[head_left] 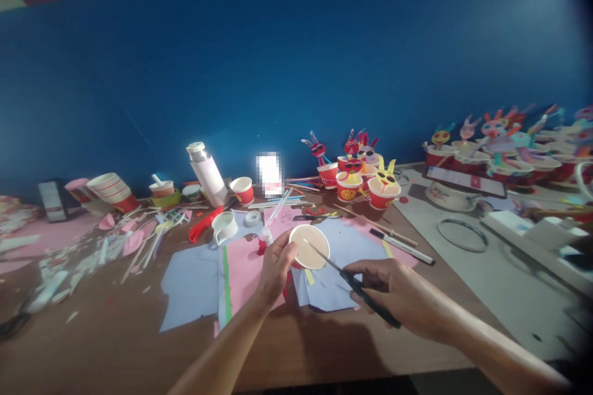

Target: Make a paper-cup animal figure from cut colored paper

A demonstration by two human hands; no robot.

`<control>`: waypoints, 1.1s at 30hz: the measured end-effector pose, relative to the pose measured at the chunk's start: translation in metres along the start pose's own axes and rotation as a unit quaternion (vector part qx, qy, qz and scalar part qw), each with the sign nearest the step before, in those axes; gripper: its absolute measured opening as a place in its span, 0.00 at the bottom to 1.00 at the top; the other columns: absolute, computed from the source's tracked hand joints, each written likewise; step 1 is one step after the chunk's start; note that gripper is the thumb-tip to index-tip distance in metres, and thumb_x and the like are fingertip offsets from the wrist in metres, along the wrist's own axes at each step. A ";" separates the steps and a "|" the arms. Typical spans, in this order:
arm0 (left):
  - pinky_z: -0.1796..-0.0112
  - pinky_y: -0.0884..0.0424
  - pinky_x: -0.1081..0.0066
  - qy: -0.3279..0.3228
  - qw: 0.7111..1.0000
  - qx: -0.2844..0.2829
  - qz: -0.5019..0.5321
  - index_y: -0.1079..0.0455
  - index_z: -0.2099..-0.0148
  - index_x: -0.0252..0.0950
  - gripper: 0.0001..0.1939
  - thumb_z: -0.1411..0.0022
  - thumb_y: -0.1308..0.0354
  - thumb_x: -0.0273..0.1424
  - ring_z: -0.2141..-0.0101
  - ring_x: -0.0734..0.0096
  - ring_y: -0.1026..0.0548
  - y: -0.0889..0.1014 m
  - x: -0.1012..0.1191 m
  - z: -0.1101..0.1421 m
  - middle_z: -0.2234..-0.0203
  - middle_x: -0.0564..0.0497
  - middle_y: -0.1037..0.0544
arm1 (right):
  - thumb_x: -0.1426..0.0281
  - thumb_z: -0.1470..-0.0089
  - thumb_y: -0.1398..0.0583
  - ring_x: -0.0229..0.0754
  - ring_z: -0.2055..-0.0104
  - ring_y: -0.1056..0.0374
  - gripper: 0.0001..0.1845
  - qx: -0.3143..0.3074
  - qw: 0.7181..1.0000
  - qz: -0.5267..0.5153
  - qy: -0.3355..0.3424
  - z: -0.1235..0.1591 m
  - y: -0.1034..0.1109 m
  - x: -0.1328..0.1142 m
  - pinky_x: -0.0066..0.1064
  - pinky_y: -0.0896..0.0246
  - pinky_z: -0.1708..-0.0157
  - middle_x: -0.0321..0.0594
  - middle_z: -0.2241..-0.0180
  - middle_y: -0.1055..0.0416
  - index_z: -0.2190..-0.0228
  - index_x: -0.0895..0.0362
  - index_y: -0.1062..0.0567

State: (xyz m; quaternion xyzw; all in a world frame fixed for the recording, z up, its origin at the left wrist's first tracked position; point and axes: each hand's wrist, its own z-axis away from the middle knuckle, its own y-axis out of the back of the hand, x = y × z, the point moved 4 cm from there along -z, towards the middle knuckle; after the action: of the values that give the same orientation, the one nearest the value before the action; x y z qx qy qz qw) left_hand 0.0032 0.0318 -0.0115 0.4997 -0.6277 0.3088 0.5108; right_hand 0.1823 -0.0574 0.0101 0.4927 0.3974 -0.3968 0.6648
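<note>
My left hand (pixel 277 262) is closed round a red paper cup (pixel 309 247), holding it tipped so its pale inside faces me. My right hand (pixel 393 290) grips a thin black-handled tool (pixel 352 284) whose metal tip reaches into the cup's mouth. Both hands hover over pink and lilac paper sheets (pixel 333 247) on the brown table (pixel 115 333).
Finished red cups with paper rabbit faces (pixel 356 176) stand behind, more at the far right (pixel 500 148). A white flask (pixel 207 174), a stack of cups (pixel 111 188), a white mug (pixel 224 226), red scissors (pixel 204 223), a black marker (pixel 401 245), straws and paper scraps lie around.
</note>
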 end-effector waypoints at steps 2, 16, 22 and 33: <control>0.68 0.35 0.72 0.003 1.000 -0.003 0.004 0.30 0.53 0.34 0.16 0.37 0.54 0.34 0.70 0.68 0.31 0.000 -0.001 0.000 0.69 0.50 0.24 | 0.67 0.52 0.41 0.31 0.83 0.49 0.11 0.011 1.000 0.009 0.004 -0.001 0.001 0.002 0.21 0.54 0.85 0.30 0.82 0.37 0.64 0.56 0.24; 0.67 0.35 0.72 0.009 1.000 -0.004 -0.002 0.31 0.52 0.33 0.17 0.37 0.54 0.34 0.69 0.68 0.31 -0.001 -0.003 -0.001 0.68 0.49 0.24 | 0.67 0.51 0.42 0.29 0.85 0.49 0.14 0.012 1.000 0.011 -0.005 -0.005 0.000 0.002 0.22 0.57 0.86 0.28 0.84 0.41 0.62 0.57 0.24; 0.70 0.37 0.74 0.026 1.000 0.006 -0.005 0.29 0.56 0.32 0.16 0.39 0.53 0.34 0.72 0.70 0.32 0.000 -0.008 0.000 0.72 0.51 0.25 | 0.66 0.51 0.42 0.30 0.84 0.50 0.15 0.016 0.999 -0.018 -0.027 -0.007 -0.008 0.011 0.23 0.56 0.85 0.29 0.83 0.41 0.62 0.59 0.25; 0.71 0.39 0.75 0.040 0.999 -0.004 0.019 0.29 0.57 0.32 0.14 0.38 0.52 0.33 0.73 0.72 0.34 -0.003 -0.012 0.000 0.76 0.53 0.29 | 0.69 0.52 0.45 0.35 0.80 0.42 0.10 0.076 0.969 0.232 0.038 -0.002 -0.004 -0.003 0.25 0.56 0.81 0.31 0.83 0.33 0.66 0.54 0.25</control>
State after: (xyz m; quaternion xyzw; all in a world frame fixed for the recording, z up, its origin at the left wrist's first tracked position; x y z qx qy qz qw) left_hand 0.0059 0.0344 -0.0233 0.4727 -0.6172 0.3355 0.5321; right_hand 0.1768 -0.0556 0.0109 0.6352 0.2661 -0.2415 0.6836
